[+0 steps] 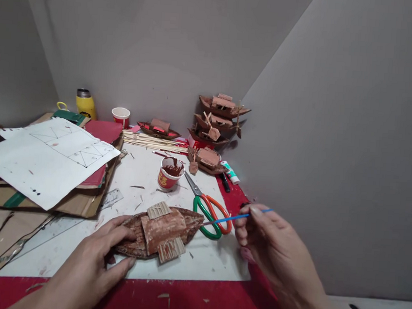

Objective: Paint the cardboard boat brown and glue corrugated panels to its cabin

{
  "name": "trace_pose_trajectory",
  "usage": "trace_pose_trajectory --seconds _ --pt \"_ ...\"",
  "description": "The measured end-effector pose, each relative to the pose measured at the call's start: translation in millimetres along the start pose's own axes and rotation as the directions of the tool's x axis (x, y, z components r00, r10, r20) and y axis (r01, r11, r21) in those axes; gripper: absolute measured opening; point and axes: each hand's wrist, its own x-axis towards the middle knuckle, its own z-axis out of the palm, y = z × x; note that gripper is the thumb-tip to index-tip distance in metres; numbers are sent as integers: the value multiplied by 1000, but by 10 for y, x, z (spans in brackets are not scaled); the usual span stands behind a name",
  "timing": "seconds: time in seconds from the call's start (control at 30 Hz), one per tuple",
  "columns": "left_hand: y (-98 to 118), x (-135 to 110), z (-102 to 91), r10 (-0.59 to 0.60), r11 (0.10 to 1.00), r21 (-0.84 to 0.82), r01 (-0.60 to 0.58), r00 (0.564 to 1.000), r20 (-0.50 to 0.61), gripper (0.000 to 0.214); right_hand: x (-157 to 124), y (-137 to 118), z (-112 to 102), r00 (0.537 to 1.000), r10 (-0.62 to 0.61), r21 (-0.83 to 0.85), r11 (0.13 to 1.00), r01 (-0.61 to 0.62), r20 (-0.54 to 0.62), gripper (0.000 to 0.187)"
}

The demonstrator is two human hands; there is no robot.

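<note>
A brown model boat [165, 234] made of card lies on the white sheet, its cabin roof painted unevenly and two corrugated side flaps mostly bare. My left hand [109, 246] grips its left end, thumb at the near side and fingers over the deck. Between thumb and fingertips, my right hand [262, 229] pinches a thin blue paintbrush [235, 217]. The brush points left, its tip at the boat's right end; whether it touches is hard to tell. Beyond the boat stands a paper cup [167, 180] with brown paint inside. Green-and-orange-handled scissors [206, 204] lie just behind the brush.
More model boats [209, 159] are stacked at the back right, and another boat [159, 128] sits by thin sticks [153, 142]. Cardboard and a drawn-on paper [54, 158] pile up at left. A yellow bottle [85, 104] and second cup [120, 116] stand near the grey wall.
</note>
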Motion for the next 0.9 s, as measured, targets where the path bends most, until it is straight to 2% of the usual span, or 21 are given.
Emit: trace_pose_trajectory --seconds 0.13,0.43,0.57,0.9 --pt "-43 2 22 104 990 103 -100 994 -34 20 -138 144 -56 1000 9 4 1000 -9 21 26" --pt "-78 26 29 171 968 203 -150 981 -91 24 -90 238 -100 997 -37 -57 998 41 70 21" --pt "-58 20 25 209 955 240 -176 971 -118 33 -98 252 -113 991 -36 -65 997 45 129 19" --pt "-76 -49 62 116 981 171 -93 985 -131 68 -141 225 -105 981 -113 -68 990 124 156 18"
